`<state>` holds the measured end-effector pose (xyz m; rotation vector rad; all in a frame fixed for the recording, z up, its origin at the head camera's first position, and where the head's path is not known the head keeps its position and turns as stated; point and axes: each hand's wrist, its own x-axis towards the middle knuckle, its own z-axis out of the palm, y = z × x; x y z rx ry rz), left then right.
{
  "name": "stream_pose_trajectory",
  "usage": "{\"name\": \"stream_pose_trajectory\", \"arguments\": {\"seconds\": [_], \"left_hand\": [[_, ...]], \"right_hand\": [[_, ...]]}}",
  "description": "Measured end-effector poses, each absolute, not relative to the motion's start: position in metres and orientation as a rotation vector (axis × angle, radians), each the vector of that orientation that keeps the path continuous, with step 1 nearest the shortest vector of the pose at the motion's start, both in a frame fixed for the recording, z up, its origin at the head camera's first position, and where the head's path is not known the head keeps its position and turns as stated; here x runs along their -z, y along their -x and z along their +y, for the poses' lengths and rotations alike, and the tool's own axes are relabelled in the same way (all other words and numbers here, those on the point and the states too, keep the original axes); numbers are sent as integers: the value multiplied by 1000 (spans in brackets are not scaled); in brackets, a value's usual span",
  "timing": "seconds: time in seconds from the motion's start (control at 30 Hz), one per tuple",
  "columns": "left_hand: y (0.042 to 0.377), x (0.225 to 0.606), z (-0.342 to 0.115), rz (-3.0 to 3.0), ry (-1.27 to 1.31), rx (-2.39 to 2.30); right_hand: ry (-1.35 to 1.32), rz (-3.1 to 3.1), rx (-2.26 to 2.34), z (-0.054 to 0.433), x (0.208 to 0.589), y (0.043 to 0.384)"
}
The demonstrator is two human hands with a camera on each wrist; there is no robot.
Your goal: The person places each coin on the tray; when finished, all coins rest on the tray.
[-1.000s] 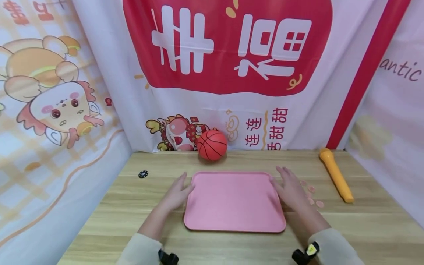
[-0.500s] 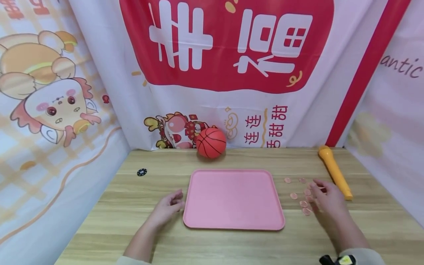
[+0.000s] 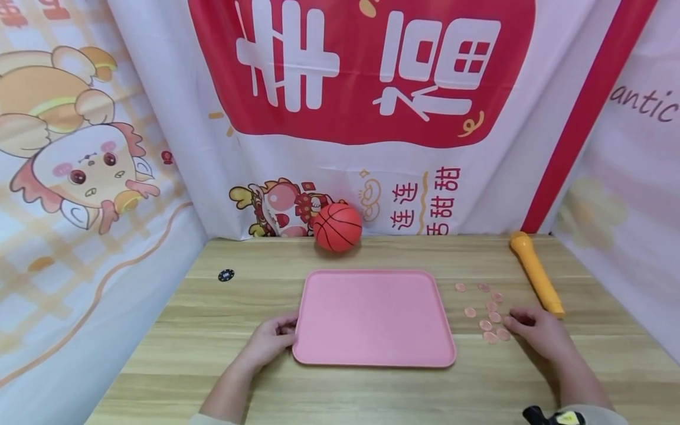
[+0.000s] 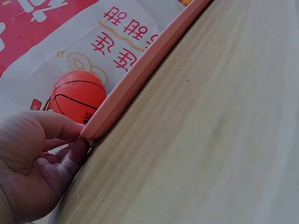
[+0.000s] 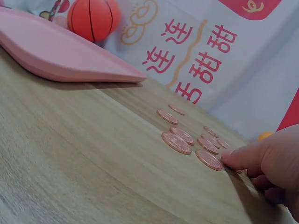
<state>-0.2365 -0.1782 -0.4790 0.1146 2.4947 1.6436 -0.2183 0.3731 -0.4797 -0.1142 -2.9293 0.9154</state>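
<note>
A pink tray lies flat on the wooden table. At its left edge, my left hand pinches the rim between thumb and fingers; the left wrist view has those fingertips right at the tray's corner. Several copper-coloured coins lie scattered to the right of the tray, a few overlapping. My right hand is low on the table at the right side of this group. In the right wrist view one outstretched fingertip meets the edge of the nearest coins, with the other fingers bent underneath.
Behind the tray a red toy basketball rests against the printed cloth backdrop. An orange toy microphone lies at the right, beyond the coins. Back left is a black poker chip. Cloth walls close off both sides.
Both hands were beside the tray a second ago. The right hand has moved right to the coins, uncovering them, then slightly nearer the person. The left hand has closed onto the tray's left rim.
</note>
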Motion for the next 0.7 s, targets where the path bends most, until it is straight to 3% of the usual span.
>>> {"name": "stream_pose_trajectory", "arguments": {"seconds": [0.7], "left_hand": [[237, 483, -181, 2455, -122, -1695]], "right_hand": [[200, -2870, -933, 371, 480, 222]]}}
